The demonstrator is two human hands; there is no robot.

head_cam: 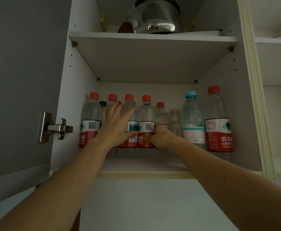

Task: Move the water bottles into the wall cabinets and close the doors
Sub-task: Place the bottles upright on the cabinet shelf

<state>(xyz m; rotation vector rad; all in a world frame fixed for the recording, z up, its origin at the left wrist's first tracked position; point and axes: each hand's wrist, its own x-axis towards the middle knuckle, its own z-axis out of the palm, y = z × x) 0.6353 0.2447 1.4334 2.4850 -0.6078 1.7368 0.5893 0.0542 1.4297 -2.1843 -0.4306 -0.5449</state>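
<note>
Head view: wall cabinet [61,97], door open.
Bottles [146,124]: clear plastic, red caps, red-and-white labels, upright on the lower shelf [136,165].
My left hand [115,125]: fingers spread against two bottles.
My right hand [161,139]: grip wrapped round one bottle's label.

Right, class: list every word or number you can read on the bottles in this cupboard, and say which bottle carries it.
"农夫" and "NONGFU": far-right red-capped bottle.
"山泉": red-label bottle at the right hand.
"泉": leftmost bottle.
Barcodes, small print, blue-capped bottle label: too blurred.
</note>
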